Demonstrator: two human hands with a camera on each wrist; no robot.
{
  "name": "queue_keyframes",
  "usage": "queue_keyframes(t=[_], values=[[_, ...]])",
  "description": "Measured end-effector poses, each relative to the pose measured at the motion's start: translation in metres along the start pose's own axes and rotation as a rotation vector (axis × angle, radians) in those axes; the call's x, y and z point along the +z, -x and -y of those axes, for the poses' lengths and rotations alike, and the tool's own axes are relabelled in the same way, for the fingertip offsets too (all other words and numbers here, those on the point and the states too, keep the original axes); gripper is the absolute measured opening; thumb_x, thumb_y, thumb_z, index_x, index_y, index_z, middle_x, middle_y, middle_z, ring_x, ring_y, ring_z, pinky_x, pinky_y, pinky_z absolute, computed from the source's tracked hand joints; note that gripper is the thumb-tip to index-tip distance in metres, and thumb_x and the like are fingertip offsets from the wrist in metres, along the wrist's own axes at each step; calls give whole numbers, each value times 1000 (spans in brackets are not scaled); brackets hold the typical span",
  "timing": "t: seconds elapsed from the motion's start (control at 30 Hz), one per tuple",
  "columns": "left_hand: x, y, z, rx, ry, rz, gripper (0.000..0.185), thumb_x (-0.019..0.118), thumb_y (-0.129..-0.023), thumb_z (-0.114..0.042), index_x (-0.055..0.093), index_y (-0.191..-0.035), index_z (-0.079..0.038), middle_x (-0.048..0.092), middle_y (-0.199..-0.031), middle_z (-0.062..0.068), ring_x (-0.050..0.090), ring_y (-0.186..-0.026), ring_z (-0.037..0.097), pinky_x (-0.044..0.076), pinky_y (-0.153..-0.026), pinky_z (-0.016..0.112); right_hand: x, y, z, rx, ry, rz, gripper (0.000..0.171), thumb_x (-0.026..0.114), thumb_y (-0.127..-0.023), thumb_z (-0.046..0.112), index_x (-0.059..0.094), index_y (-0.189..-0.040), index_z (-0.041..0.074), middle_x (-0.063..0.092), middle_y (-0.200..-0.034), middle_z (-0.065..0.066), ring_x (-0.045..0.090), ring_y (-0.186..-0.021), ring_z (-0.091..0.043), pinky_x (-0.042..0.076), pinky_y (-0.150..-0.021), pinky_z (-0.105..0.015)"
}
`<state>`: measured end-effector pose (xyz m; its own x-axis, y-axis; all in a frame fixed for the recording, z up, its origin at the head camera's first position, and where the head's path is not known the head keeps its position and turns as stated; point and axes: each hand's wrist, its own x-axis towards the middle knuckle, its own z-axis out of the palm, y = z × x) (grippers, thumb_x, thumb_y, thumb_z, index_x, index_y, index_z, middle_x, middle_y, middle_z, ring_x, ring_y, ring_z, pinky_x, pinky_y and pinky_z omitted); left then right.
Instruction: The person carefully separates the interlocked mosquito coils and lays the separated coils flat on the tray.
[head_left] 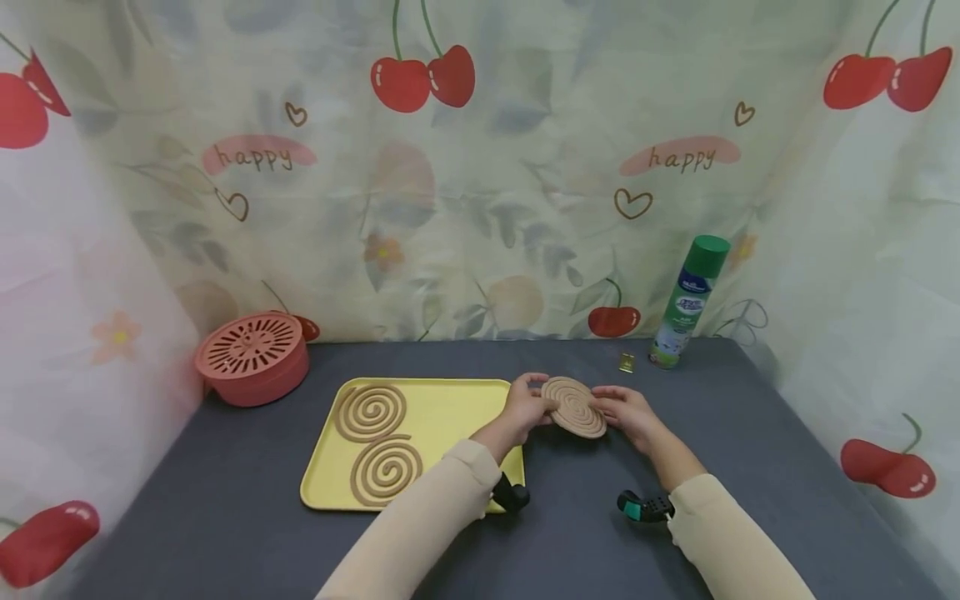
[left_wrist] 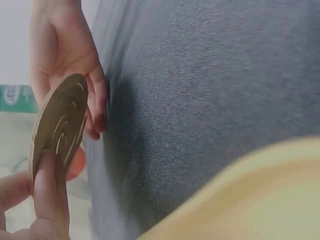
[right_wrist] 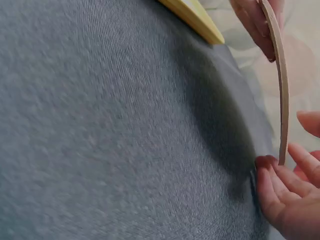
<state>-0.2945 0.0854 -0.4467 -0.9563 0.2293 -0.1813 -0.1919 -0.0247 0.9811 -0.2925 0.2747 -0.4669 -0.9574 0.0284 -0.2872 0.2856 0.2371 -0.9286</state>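
A tightly wound brown mosquito coil (head_left: 573, 407) is raised above the dark table, to the right of the yellow tray. My left hand (head_left: 529, 405) pinches its left edge, thumb on one face and fingers on the other, as the left wrist view shows (left_wrist: 42, 200). At the opposite edge is my right hand (head_left: 627, 413), its fingers (right_wrist: 280, 182) loosely extended right at the rim. Two loosely spaced coils lie on the tray: an upper coil (head_left: 371, 412) and a lower coil (head_left: 387, 472), both on its left half.
The yellow tray (head_left: 457, 392) lies left of the hands. A round red slotted box (head_left: 253, 358) stands at the back left. At the back right are a green spray can (head_left: 688, 302) and a small gold-coloured piece (head_left: 627, 362). A printed curtain (head_left: 480, 217) surrounds the table.
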Motion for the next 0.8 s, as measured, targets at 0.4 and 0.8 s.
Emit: queue_keyframes(t=[0.4, 0.8], values=[[-28, 41, -10, 9, -117, 198, 45, 60, -85, 7, 49, -126, -5, 60, -103, 15, 64, -75, 14, 55, -60, 28, -1, 30, -9, -43, -198, 180, 51, 59, -92, 14, 41, -133, -9, 66, -93, 9, 62, -84, -2, 52, -74, -21], [-54, 70, -9, 29, -105, 262, 45, 61, -85, 4, 52, -127, -11, 59, -107, 15, 65, -77, 15, 56, -62, 30, 10, 56, 7, -66, -220, 273, 44, 61, -90, 14, 47, -127, -5, 66, -96, 6, 63, -87, -4, 52, -77, -21]])
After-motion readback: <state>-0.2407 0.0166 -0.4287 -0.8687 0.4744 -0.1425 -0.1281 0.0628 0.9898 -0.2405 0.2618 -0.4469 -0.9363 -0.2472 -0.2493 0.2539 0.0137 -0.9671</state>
